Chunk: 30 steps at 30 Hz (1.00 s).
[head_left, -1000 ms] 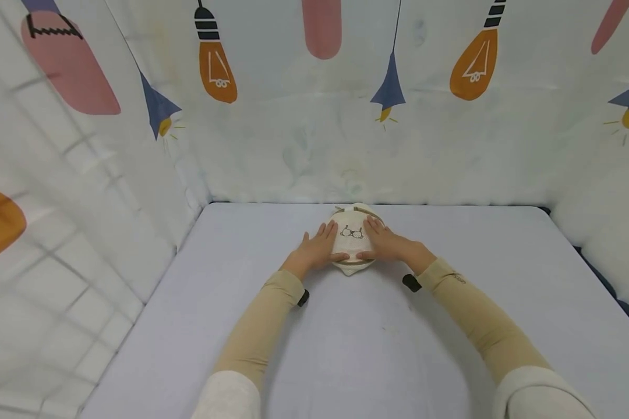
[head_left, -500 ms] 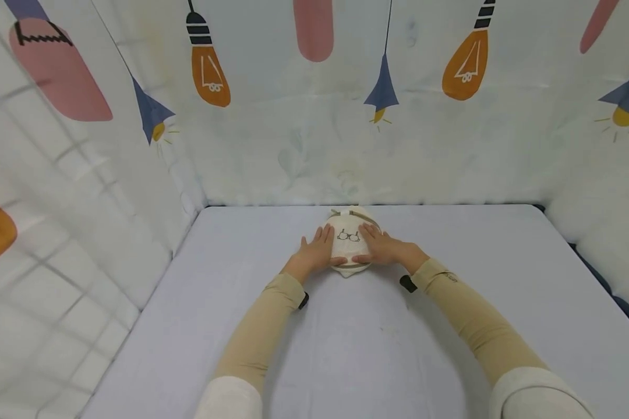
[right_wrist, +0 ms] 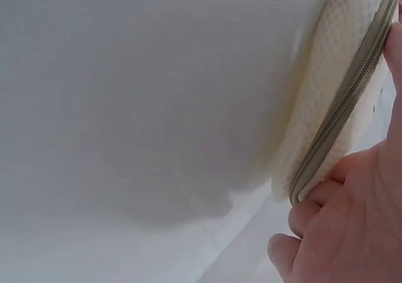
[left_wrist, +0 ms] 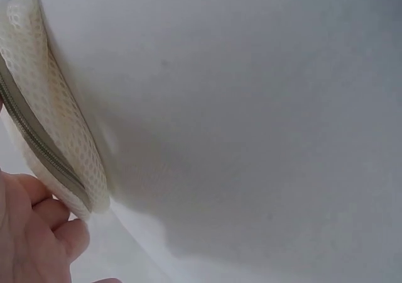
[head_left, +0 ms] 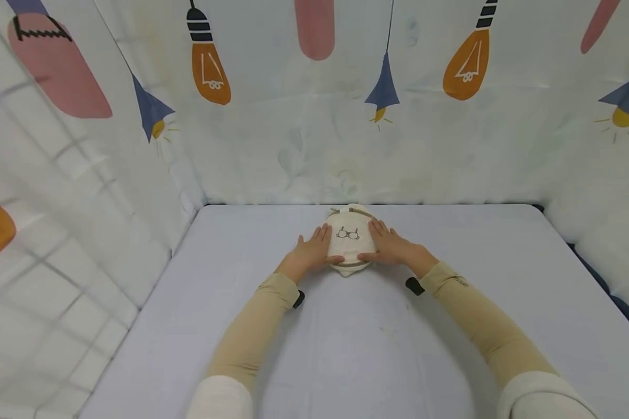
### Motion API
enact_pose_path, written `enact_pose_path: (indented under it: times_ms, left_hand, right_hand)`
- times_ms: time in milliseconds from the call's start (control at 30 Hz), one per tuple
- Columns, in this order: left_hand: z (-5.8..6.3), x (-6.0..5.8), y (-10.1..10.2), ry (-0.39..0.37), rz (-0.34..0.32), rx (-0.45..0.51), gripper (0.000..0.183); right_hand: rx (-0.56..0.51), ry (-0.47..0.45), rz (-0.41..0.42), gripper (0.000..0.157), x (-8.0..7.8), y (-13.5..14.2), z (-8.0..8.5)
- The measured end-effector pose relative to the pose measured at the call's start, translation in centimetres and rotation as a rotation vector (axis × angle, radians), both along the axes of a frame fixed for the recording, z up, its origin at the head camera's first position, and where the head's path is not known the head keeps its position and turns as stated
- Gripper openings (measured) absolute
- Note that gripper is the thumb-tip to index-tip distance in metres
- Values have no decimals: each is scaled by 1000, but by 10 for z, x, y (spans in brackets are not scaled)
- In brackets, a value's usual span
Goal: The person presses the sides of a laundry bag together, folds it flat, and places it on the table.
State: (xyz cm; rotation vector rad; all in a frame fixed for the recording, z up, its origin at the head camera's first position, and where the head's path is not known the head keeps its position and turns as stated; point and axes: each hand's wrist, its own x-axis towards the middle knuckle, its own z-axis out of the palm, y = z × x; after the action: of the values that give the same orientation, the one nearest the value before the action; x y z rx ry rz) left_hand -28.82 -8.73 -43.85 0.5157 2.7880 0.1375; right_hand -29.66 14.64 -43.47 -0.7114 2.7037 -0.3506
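A cream mesh laundry bag (head_left: 349,247) with an olive zipper and a printed pair of glasses lies near the far edge of the table. My left hand (head_left: 311,251) rests along its left side, fingers extended forward and thumb at the near edge. On the opposite side my right hand (head_left: 395,247) lies the same way, touching the bag with its fingertips and thumb. In the left wrist view the mesh side and zipper (left_wrist: 44,148) show beside the fingers. The right wrist view shows the zipper (right_wrist: 339,113) curving past the fingers there.
A white-covered table (head_left: 356,343) spreads below both arms. Behind it stands a pale fabric wall (head_left: 262,151) printed with bulbs and lamps, and similar fabric walls rise on the left and right. Dark wrist cameras (head_left: 414,286) sit under the cuffs.
My hands have spread slightly apart, the right one shifting outward more and uncovering more of the bag's front. The bag stays in about the same place.
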Motion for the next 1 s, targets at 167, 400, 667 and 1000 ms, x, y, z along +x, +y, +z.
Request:
enact_pose_path:
  times_ms: [167,400,667,1000]
  left_hand:
    - [-3,2,-2,-33,7,42,98]
    - [-5,4,-1,-45,16,21,99]
    - [0,2,-4,-16,6,17,98]
    - [-1,5,-10,64,-9,13,90]
  right_hand:
    - [1,-76,-8,102,5,2,0]
    - [41,-117,12,100,4,1,-2]
    - [-3,-42,10,98,0,1,-3]
    - [10,94,-20,95,6,3,-9]
